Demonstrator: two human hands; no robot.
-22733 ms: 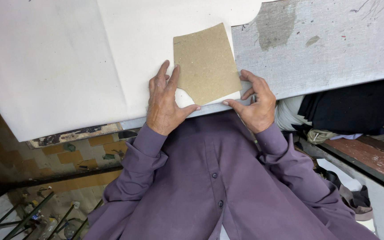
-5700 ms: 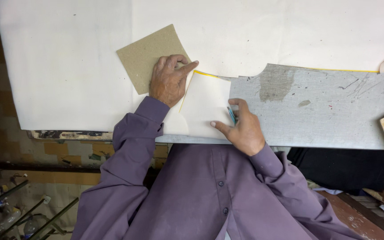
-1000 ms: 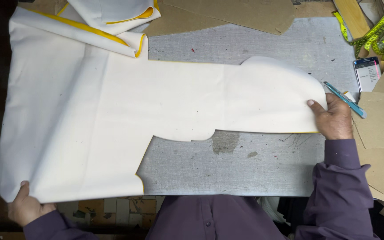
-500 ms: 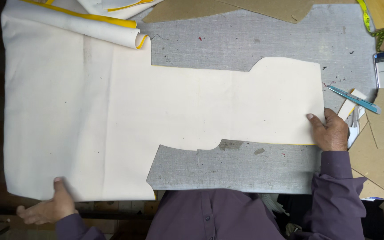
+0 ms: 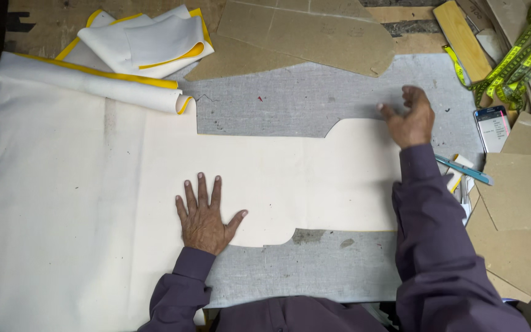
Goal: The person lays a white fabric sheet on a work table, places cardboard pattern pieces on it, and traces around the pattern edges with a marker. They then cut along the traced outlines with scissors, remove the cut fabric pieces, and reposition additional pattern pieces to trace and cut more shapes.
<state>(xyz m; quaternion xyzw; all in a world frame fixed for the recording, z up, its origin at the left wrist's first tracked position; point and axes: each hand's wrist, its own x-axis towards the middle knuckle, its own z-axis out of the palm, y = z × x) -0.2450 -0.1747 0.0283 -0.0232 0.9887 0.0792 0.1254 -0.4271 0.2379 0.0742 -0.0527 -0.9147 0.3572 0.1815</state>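
A large cream fabric piece (image 5: 81, 203) lies spread over the grey work table (image 5: 314, 95), with a long cut-out arm reaching right. My left hand (image 5: 205, 213) lies flat on the fabric near its lower cut edge, fingers spread. Just above the fabric's rounded far-right corner hovers my right hand (image 5: 410, 117), fingers loosely curled and apart, holding nothing. A blue pen (image 5: 463, 169) rests beside my right sleeve.
Folded cream fabric with yellow edging (image 5: 145, 46) sits at the back left. Brown cardboard patterns (image 5: 305, 37) lie along the back and in a stack at the right (image 5: 520, 227). A phone (image 5: 494, 128), a wooden block (image 5: 462, 38) and a yellow-green tape measure (image 5: 511, 58) lie at the far right.
My left hand left the fabric's lower-left corner and now presses flat on its middle. My right hand lifted off the right edge and moved up toward the far corner.
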